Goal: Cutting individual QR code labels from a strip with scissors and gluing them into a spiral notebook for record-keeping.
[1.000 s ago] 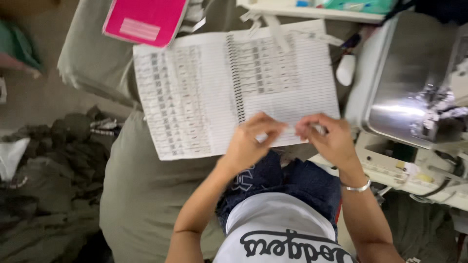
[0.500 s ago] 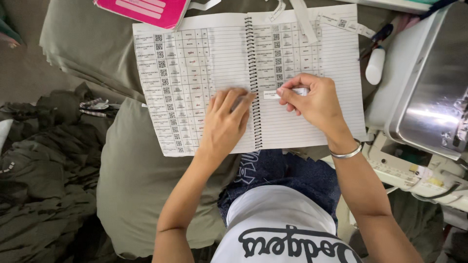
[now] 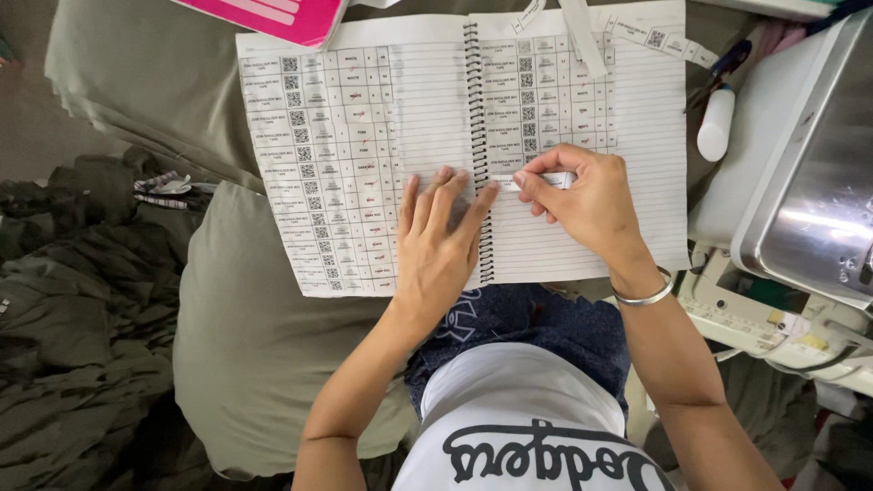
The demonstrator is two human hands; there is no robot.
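Note:
An open spiral notebook (image 3: 364,155) with ruled pages lies on olive fabric over my lap; small code stickers fill its left page and the top of its right page. My left hand (image 3: 438,238) rests flat across the spiral binding, fingers spread, pinning the pages. My right hand (image 3: 587,200) pinches a small white sticker label (image 3: 550,180) and holds it against the right page, just under the last sticker row. A silver bangle (image 3: 646,295) circles my right wrist.
A pink booklet (image 3: 273,16) overlaps the notebook's top left corner. White label strips (image 3: 627,27) lie over the top right. A white marker (image 3: 716,123) sits by a sewing machine (image 3: 800,182) at the right. Dark green garments (image 3: 73,300) are piled at the left.
Both hands have moved up the notebook from its lower edge. My left hand has flattened on the binding, and my right hand has brought the label to the right page.

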